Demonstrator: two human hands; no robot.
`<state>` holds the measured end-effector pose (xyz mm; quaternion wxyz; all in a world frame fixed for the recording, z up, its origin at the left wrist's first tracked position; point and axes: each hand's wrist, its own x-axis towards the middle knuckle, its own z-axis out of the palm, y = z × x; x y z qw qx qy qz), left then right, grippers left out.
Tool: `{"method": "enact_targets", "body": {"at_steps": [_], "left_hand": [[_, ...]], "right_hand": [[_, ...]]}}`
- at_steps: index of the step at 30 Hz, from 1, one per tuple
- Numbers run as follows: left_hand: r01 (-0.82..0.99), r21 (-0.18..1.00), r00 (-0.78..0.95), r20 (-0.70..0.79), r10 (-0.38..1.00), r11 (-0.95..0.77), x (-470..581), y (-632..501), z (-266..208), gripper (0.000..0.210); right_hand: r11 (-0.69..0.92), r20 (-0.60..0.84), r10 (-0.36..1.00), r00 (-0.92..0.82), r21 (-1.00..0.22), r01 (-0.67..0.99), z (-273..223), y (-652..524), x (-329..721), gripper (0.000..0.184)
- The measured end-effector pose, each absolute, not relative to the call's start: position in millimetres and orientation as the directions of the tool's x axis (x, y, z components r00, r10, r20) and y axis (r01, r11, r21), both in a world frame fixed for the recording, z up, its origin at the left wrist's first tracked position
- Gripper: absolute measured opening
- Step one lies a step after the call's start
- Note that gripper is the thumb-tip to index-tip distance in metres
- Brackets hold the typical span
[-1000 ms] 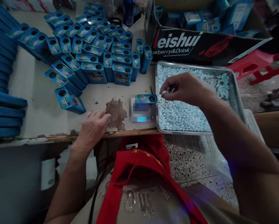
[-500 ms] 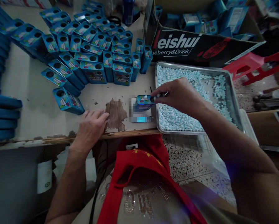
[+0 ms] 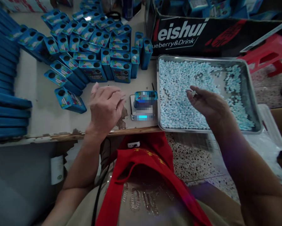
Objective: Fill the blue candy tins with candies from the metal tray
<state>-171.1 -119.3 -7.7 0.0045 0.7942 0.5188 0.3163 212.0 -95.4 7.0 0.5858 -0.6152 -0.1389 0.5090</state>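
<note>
Right hand (image 3: pixel 205 100) now back over candy tray (image 3: pixel 178 130), fingers part-curled, contents unclear | left hand (image 3: pixel 106 105) shifted nearer scale (image 3: pixel 143 113), loosely curled, grip unclear | blue box (image 3: pixel 145 99) on scale, touched by neither

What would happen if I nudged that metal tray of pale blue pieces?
The tray looks like rigid metal, so it would probably slide without bending. It's likely heavy, with pale blue pieces covering most of it; lying loose, they may shift.
</note>
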Motion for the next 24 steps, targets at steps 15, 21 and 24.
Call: {"method": "enact_targets", "body": {"at_steps": [15,21,24], "left_hand": [[0.809,0.312,0.392,0.346,0.853,-0.498,-123,-95,8,0.006],[0.770,0.351,0.428,0.334,0.840,-0.533,-105,-90,8,0.009],[0.770,0.348,0.402,0.386,0.830,-0.535,-103,-90,12,0.008]], "right_hand": [[-0.501,-0.495,0.862,-0.107,-0.804,-0.319,10,-111,187,0.015],[-0.313,-0.285,0.937,-0.203,-0.941,-0.124,22,-95,160,0.028],[-0.223,-0.220,0.948,-0.229,-0.975,0.012,28,-86,143,0.024]]}}
